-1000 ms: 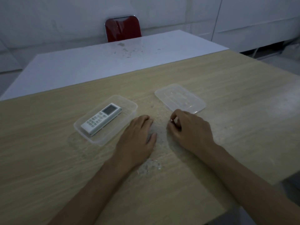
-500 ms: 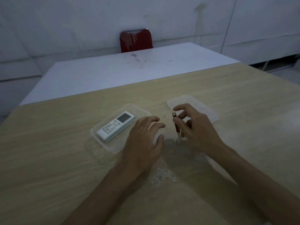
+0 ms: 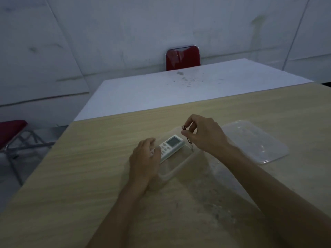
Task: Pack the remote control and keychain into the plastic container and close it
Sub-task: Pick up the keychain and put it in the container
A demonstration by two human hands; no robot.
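A white remote control (image 3: pixel 172 146) with a small screen lies inside the clear plastic container (image 3: pixel 176 168) on the wooden table. My left hand (image 3: pixel 145 159) rests on the container's left side and covers the remote's near end. My right hand (image 3: pixel 203 134) hovers over the container's right half, pinching a small dark keychain (image 3: pixel 187 136) whose ring dangles down toward the container's floor. The clear lid (image 3: pixel 255 140) lies flat on the table to the right, apart from the container.
The wooden table (image 3: pixel 89 176) has its left edge near a red stool (image 3: pixel 10 129). A white table (image 3: pixel 179 92) adjoins the far side, with a red chair (image 3: pixel 182 57) behind it. Pale scuffed patches (image 3: pixel 220 212) mark the wood near my right forearm.
My right hand lifted the keychain off the table and carried it left over the container. My left hand moved onto the container's left side. The head camera tilted up.
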